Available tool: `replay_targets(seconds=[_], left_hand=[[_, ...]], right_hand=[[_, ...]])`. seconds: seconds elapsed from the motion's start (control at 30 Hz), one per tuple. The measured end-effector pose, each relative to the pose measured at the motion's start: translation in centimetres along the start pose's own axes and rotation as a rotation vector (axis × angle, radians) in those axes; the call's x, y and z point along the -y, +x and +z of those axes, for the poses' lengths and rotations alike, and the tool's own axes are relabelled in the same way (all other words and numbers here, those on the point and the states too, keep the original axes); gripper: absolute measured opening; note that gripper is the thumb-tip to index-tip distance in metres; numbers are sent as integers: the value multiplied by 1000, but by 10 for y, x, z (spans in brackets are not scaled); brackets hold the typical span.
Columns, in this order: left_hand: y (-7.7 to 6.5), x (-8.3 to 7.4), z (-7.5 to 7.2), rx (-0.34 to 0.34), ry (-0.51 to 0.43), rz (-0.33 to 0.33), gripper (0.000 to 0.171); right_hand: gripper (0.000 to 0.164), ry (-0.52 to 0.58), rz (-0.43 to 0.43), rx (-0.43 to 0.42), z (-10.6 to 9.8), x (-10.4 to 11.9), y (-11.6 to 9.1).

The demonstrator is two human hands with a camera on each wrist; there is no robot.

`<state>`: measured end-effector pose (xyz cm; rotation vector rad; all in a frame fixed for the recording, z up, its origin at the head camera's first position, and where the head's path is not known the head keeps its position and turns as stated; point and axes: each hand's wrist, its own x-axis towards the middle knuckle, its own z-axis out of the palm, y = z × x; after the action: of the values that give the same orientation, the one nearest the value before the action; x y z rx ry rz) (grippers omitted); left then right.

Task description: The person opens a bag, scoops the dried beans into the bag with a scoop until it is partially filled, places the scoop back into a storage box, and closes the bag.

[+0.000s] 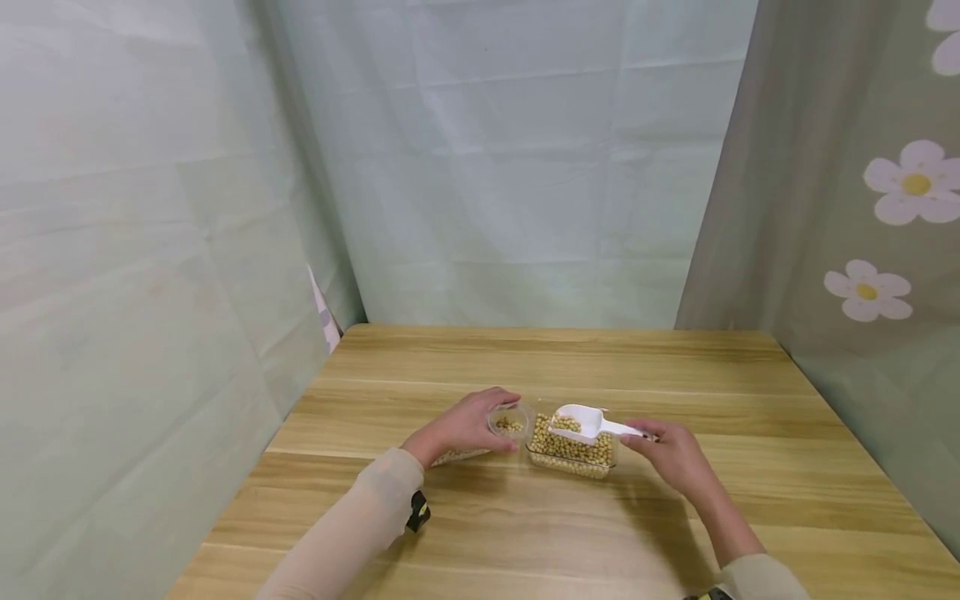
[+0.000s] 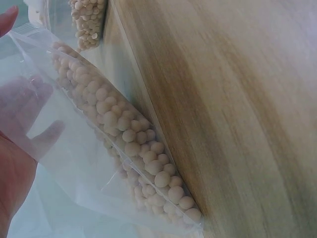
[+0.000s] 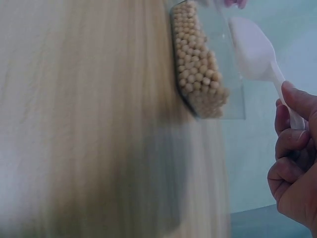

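My left hand (image 1: 474, 422) curves around the mouth of a clear plastic bag (image 1: 509, 421), thumb on the near side and fingers on the far side. The bag's lower part holds many pale round soybeans (image 2: 119, 119), and it stands on the table. Gripped by its handle in my right hand (image 1: 671, 450) is a white scoop (image 1: 588, 423). Soybeans lie in the scoop's bowl, which hangs over a clear rectangular container (image 1: 570, 467) and points toward the bag's mouth. That container holds soybeans (image 3: 195, 59) as well. The right wrist view shows the underside of the scoop.
Bag and container stand side by side on a wooden table (image 1: 420, 358). Pale curtains (image 1: 510, 167) hang behind the table and on the left. A darker curtain with white flowers (image 1: 915, 183) hangs on the right.
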<state>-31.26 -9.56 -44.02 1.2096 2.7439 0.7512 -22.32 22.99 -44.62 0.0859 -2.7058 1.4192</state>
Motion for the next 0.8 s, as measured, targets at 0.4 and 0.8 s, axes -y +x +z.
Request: replay_targets(seconds=[0.4,0.8], left_hand=[[2,1,2,-5,-1,8,83],[3,2,4,-21,1,3,81]], right_hand=[[37,19,-50,33,14,31,12],[19,-108,-117,55,28,62,19]])
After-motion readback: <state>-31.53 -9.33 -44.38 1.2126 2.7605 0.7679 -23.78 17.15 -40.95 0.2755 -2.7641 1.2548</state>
